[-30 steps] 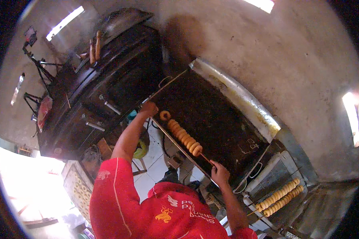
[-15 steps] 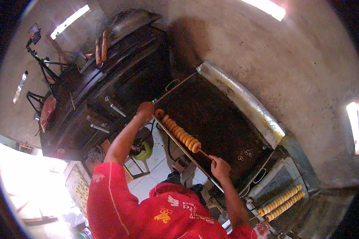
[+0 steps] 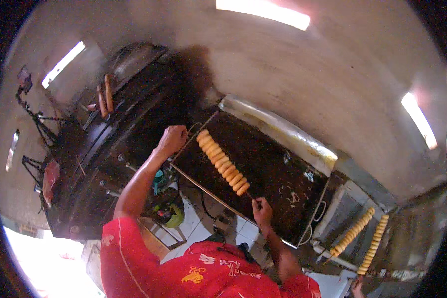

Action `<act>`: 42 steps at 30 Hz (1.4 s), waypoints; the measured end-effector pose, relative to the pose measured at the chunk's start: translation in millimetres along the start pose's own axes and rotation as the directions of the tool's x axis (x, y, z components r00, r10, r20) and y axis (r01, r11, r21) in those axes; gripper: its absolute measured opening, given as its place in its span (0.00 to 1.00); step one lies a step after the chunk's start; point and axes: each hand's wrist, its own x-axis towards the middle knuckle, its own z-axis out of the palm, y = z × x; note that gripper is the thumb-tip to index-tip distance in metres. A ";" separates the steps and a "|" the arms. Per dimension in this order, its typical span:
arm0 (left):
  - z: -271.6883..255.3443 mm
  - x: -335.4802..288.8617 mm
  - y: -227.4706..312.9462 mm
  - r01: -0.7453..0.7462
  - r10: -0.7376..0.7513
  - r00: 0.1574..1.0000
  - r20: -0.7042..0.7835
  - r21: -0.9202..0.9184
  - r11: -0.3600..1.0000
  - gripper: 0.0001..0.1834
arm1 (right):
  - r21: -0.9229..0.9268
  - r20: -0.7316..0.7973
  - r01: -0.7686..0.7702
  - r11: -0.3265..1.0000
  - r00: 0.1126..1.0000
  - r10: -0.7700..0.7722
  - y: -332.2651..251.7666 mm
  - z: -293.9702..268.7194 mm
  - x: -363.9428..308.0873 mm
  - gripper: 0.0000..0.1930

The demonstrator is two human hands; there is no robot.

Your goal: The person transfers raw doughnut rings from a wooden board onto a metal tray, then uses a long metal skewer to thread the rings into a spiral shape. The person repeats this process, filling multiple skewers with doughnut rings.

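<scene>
A wooden skewer threaded with a row of golden dough rings [image 3: 223, 163] slants over a wide dark frying vat [image 3: 268, 144]. My right hand [image 3: 262, 211] is closed round the skewer's near end, at the vat's front edge. My left hand [image 3: 174, 138] is held closed just beyond the row's far end, by the vat's left rim. What its fingers hold, if anything, is hidden.
At the lower right, two more ring-loaded skewers [image 3: 352, 232] are beside the vat; another person's hand [image 3: 356, 288] is at one. A dark stove-like unit [image 3: 84, 164] fills the left. A green container [image 3: 174, 217] stands below on white floor tiles.
The view has shifted. The dough rings now lie in a straighter row farther over the vat. At lower right, the two skewers have been parted, with the other person's hand at one.
</scene>
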 end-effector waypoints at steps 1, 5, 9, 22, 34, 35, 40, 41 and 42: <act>-11.9 12.7 21.0 -0.032 0.032 0.996 -0.082 0.001 0.999 0.07 | 0.018 -0.077 0.057 0.998 0.996 -0.055 -12.3 -2.9 11.8 0.15; -81.6 32.2 106.1 -0.103 0.117 0.932 -0.342 0.058 0.993 0.09 | 0.026 -0.214 0.084 0.996 0.974 -0.077 -97.7 -62.6 32.4 0.16; -150.0 -7.3 170.7 -0.083 0.097 0.852 -0.514 0.050 0.995 0.10 | 0.057 -0.299 0.308 0.950 0.913 -0.278 -148.3 -138.7 45.8 0.16; -50.5 -232.6 105.8 0.295 -0.378 0.895 -0.235 -0.323 0.899 0.11 | -0.222 -0.375 -0.098 0.970 0.927 0.008 22.2 -114.4 -0.9 0.17; -78.1 -410.7 9.8 0.562 -0.632 0.774 0.042 -0.505 0.655 0.15 | -0.177 -0.415 0.002 0.984 0.906 -0.077 -139.2 -218.8 24.9 0.18; -66.4 -413.2 -1.6 0.533 -0.567 0.821 0.067 -0.446 0.719 0.15 | -0.082 -0.457 0.083 0.993 0.882 -0.112 -93.3 -191.6 19.2 0.17; -21.7 -389.2 21.3 0.476 -0.527 0.848 0.056 -0.517 0.711 0.14 | 0.014 -0.589 -0.052 0.999 0.806 0.050 40.3 -29.7 -48.6 0.15; -21.3 -379.0 45.7 0.506 -0.554 0.829 0.079 -0.529 0.682 0.14 | 0.157 -0.585 -0.118 0.981 0.789 0.188 56.5 -4.2 -53.1 0.13; 6.9 -352.3 72.0 0.464 -0.485 0.865 0.129 -0.575 0.674 0.14 | 0.023 -0.694 -0.270 0.962 0.689 0.210 128.5 2.0 -57.3 0.14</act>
